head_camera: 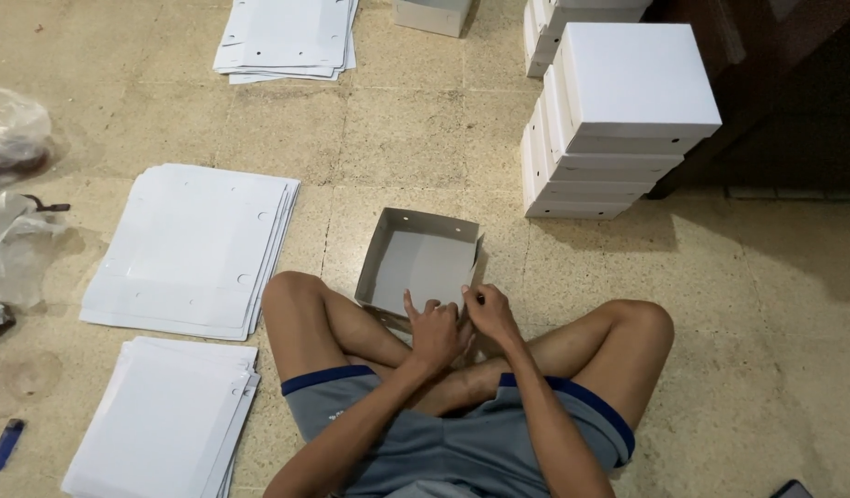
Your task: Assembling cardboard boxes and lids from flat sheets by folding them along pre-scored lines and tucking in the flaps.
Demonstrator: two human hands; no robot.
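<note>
Head view, taken from left to right: crumpled clear plastic bags [15,138] lay at the far left of the tiled floor [416,138], with a small blue lighter [5,444] lower down. Next came two piles of flat white card blanks [190,249], one above the other, and a third pile at the top edge. In the middle, just in front of the person's crossed legs, sat the half-folded box [418,263], tilted toward the camera, grey inside, its walls raised and small round holes along the far wall. The left hand [436,334] was closed on the box's near edge, thumb up and fingers curled over the flap. The right hand [489,312] pinched the near right corner between thumb and fingertips, touching the left hand. Further right stood a stack of finished white boxes [619,120], with more behind.

As a judgement, the corner tab could miss its slot or crease badly if pressed at an angle, since the thin card looked easy to buckle. The raised walls might also spring open if either grip loosened, and the box could slide on the smooth tiles.
</note>
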